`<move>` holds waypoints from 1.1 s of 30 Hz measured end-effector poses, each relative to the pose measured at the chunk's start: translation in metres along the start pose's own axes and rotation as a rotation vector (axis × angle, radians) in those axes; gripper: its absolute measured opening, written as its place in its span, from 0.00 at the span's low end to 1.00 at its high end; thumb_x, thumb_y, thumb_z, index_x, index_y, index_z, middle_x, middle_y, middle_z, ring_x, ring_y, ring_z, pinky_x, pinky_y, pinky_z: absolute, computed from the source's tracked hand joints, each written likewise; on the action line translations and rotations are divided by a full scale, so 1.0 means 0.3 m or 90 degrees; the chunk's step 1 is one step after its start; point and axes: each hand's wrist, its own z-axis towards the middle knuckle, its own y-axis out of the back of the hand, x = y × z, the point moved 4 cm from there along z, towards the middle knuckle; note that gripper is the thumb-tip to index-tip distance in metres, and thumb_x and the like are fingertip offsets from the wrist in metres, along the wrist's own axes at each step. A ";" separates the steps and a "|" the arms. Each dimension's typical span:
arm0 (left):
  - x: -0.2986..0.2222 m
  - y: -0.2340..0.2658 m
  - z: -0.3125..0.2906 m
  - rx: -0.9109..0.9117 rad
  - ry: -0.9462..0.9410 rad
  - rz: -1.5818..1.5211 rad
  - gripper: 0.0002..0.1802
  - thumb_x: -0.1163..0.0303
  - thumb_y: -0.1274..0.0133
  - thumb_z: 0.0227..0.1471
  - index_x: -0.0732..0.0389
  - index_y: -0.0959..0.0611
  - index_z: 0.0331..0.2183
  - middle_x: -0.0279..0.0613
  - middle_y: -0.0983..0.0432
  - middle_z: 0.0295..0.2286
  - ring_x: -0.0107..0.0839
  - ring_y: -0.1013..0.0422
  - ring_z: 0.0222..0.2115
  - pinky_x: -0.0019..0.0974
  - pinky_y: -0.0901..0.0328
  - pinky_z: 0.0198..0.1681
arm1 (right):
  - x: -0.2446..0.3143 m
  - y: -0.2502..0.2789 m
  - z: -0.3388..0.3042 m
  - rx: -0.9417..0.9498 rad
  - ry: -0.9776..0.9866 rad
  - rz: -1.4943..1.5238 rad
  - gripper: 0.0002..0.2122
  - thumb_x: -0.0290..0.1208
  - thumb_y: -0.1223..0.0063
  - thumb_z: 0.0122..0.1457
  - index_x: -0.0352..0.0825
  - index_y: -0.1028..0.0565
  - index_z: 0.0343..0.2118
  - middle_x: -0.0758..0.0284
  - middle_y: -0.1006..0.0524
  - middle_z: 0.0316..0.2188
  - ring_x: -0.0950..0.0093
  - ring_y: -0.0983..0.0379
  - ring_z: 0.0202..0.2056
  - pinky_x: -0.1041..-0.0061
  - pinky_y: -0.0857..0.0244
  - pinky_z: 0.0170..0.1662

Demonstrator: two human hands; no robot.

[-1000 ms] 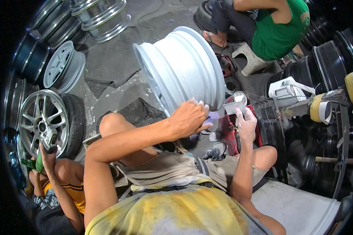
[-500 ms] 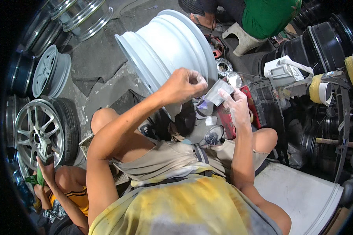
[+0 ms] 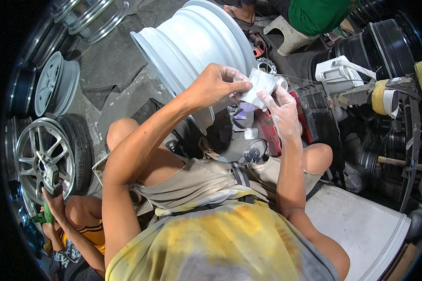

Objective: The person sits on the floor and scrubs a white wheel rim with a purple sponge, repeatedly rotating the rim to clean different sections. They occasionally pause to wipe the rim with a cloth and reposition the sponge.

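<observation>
In front of my chest, a small thin whitish sheet (image 3: 260, 86), creased and dusted with powder, is held between both hands; its exact kind does not show. My left hand (image 3: 219, 85) pinches its left edge between thumb and fingers. My right hand (image 3: 282, 110), powdery at the fingertips, grips the lower right edge. Just beyond my left hand, a large pale-grey wheel rim (image 3: 199, 42) stands tilted on its side, not touched by my fingers as far as I can see.
A co-worker at the lower left handles a green tool (image 3: 46, 213) by a silver spoked wheel (image 3: 44, 157). Another person in green sits on a stool (image 3: 288, 35) at the far right. A red-and-black case (image 3: 316, 117) stands right of my hands; black rims (image 3: 384, 44) are stacked beyond.
My left hand has come right and taken hold of the sheet's left edge, which my right hand alone held before. The sheet has turned and now looks whiter. The view has shifted slightly.
</observation>
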 end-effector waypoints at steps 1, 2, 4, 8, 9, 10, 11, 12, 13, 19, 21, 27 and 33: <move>-0.001 0.000 -0.005 -0.015 -0.002 -0.021 0.15 0.60 0.34 0.59 0.63 0.10 0.38 0.32 0.17 0.29 0.18 0.27 0.28 0.24 0.32 0.33 | -0.012 0.003 -0.004 0.008 -0.003 0.008 0.08 0.31 0.36 0.64 0.31 0.17 0.40 0.75 0.19 0.31 0.88 0.28 0.32 0.82 0.34 0.35; -0.001 0.002 -0.004 -0.022 0.016 -0.006 0.14 0.60 0.34 0.59 0.62 0.10 0.38 0.32 0.17 0.29 0.18 0.27 0.28 0.24 0.32 0.33 | -0.029 0.008 -0.003 0.015 -0.003 0.015 0.07 0.30 0.36 0.65 0.31 0.18 0.39 0.75 0.19 0.31 0.88 0.28 0.32 0.82 0.34 0.35; 0.000 0.007 -0.006 -0.038 0.051 0.026 0.13 0.60 0.33 0.58 0.61 0.09 0.37 0.31 0.16 0.29 0.18 0.27 0.28 0.24 0.32 0.34 | -0.046 0.017 -0.005 0.038 0.001 0.022 0.06 0.29 0.36 0.64 0.31 0.18 0.37 0.76 0.20 0.30 0.88 0.29 0.31 0.83 0.34 0.35; -0.009 0.013 -0.008 -0.008 0.068 0.000 0.12 0.61 0.31 0.56 0.60 0.09 0.36 0.31 0.16 0.28 0.18 0.26 0.27 0.24 0.31 0.35 | -0.039 0.025 -0.006 0.082 0.006 -0.005 0.06 0.28 0.36 0.64 0.31 0.20 0.32 0.77 0.22 0.28 0.88 0.31 0.29 0.84 0.36 0.34; 0.002 0.013 -0.005 -0.001 0.065 -0.021 0.12 0.61 0.31 0.56 0.60 0.09 0.36 0.31 0.16 0.28 0.19 0.26 0.27 0.25 0.31 0.35 | -0.032 0.022 -0.007 0.088 0.003 -0.017 0.07 0.27 0.36 0.64 0.32 0.21 0.32 0.77 0.22 0.28 0.88 0.31 0.29 0.84 0.36 0.34; 0.009 0.013 -0.003 0.005 0.062 -0.043 0.12 0.61 0.31 0.56 0.60 0.09 0.36 0.31 0.16 0.28 0.19 0.26 0.27 0.25 0.31 0.35 | -0.020 0.016 -0.011 0.088 -0.005 0.009 0.07 0.27 0.36 0.64 0.32 0.21 0.31 0.77 0.23 0.27 0.88 0.31 0.29 0.84 0.36 0.34; 0.010 0.010 -0.001 0.004 0.051 -0.065 0.13 0.61 0.30 0.55 0.61 0.09 0.35 0.32 0.16 0.27 0.18 0.26 0.26 0.25 0.32 0.33 | -0.018 0.018 -0.015 0.086 -0.008 0.021 0.06 0.27 0.36 0.64 0.32 0.21 0.32 0.77 0.23 0.28 0.88 0.31 0.29 0.84 0.36 0.35; 0.008 0.004 -0.002 0.002 0.040 -0.087 0.13 0.62 0.30 0.54 0.62 0.09 0.34 0.33 0.16 0.26 0.18 0.27 0.25 0.25 0.33 0.31 | -0.018 0.020 -0.018 0.083 -0.011 0.032 0.06 0.26 0.36 0.64 0.32 0.21 0.32 0.77 0.22 0.28 0.88 0.31 0.30 0.84 0.36 0.35; 0.004 -0.001 -0.004 0.000 0.029 -0.110 0.13 0.62 0.29 0.54 0.63 0.09 0.34 0.34 0.16 0.24 0.18 0.27 0.23 0.25 0.35 0.30 | -0.019 0.022 -0.019 0.082 -0.015 0.044 0.05 0.26 0.36 0.64 0.32 0.20 0.33 0.77 0.22 0.29 0.88 0.30 0.30 0.84 0.35 0.35; -0.031 -0.026 -0.032 -0.022 0.028 -0.078 0.10 0.61 0.30 0.55 0.58 0.09 0.31 0.28 0.19 0.25 0.17 0.29 0.27 0.26 0.36 0.32 | -0.040 -0.007 -0.039 0.130 -0.052 0.335 0.14 0.28 0.44 0.69 0.28 0.24 0.53 0.63 0.18 0.46 0.75 0.20 0.42 0.73 0.24 0.45; -0.021 -0.027 -0.030 -0.026 -0.034 -0.074 0.11 0.60 0.30 0.55 0.59 0.09 0.31 0.27 0.21 0.26 0.17 0.31 0.28 0.27 0.37 0.32 | -0.030 -0.043 -0.050 0.248 -0.058 0.489 0.20 0.31 0.53 0.73 0.29 0.33 0.63 0.52 0.23 0.54 0.56 0.21 0.52 0.57 0.23 0.50; -0.114 0.060 -0.035 -0.053 -0.147 0.120 0.15 0.59 0.32 0.56 0.61 0.09 0.36 0.33 0.20 0.33 0.24 0.29 0.32 0.30 0.35 0.37 | 0.029 -0.110 -0.038 0.219 -0.023 0.487 0.15 0.32 0.49 0.72 0.33 0.28 0.58 0.60 0.21 0.42 0.67 0.22 0.40 0.65 0.25 0.44; -0.147 0.307 -0.093 -0.346 -0.221 0.959 0.36 0.40 0.51 0.64 0.60 0.20 0.59 0.50 0.29 0.61 0.48 0.37 0.63 0.55 0.42 0.65 | 0.016 -0.158 0.092 0.016 0.186 -0.138 0.10 0.28 0.38 0.65 0.33 0.21 0.46 0.71 0.23 0.31 0.83 0.32 0.27 0.78 0.35 0.32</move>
